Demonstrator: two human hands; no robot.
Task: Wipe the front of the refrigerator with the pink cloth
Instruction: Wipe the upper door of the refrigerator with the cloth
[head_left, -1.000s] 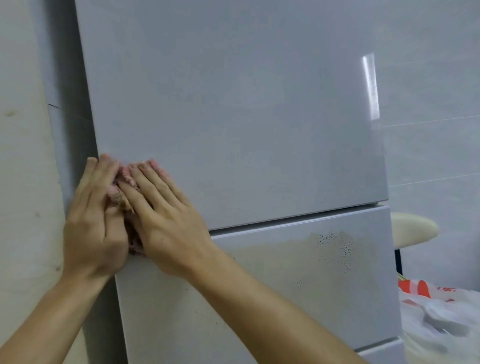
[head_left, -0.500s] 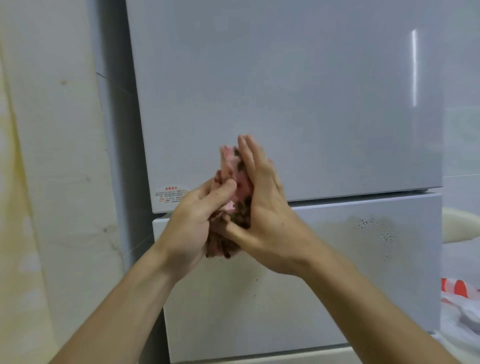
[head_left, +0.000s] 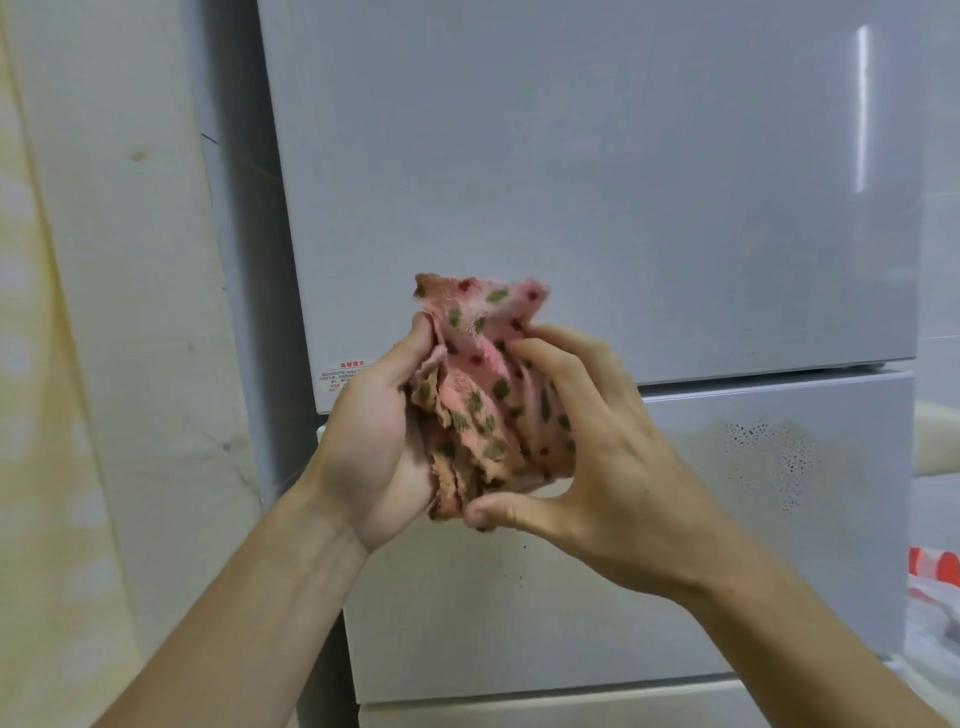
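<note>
Pink cloth (head_left: 483, 395) bunched up, held off the refrigerator (head_left: 597, 182) front, level with the seam between upper and middle doors. Left hand (head_left: 379, 441) cupped palm-up, thumb clamped on cloth's left side. Right hand (head_left: 587, 457) gripping cloth's right side, fingers (head_left: 540, 348) spread over top, thumb under bottom edge. Dark speckled patch (head_left: 769, 457) on middle door, right of hands. Small label (head_left: 343, 376) at upper door's lower left corner.

Left of the grip stands a cream wall (head_left: 135, 312) with small marks. Far right and lower, a red-and-white plastic bag (head_left: 932, 571) lies beneath a pale rounded edge (head_left: 935, 439).
</note>
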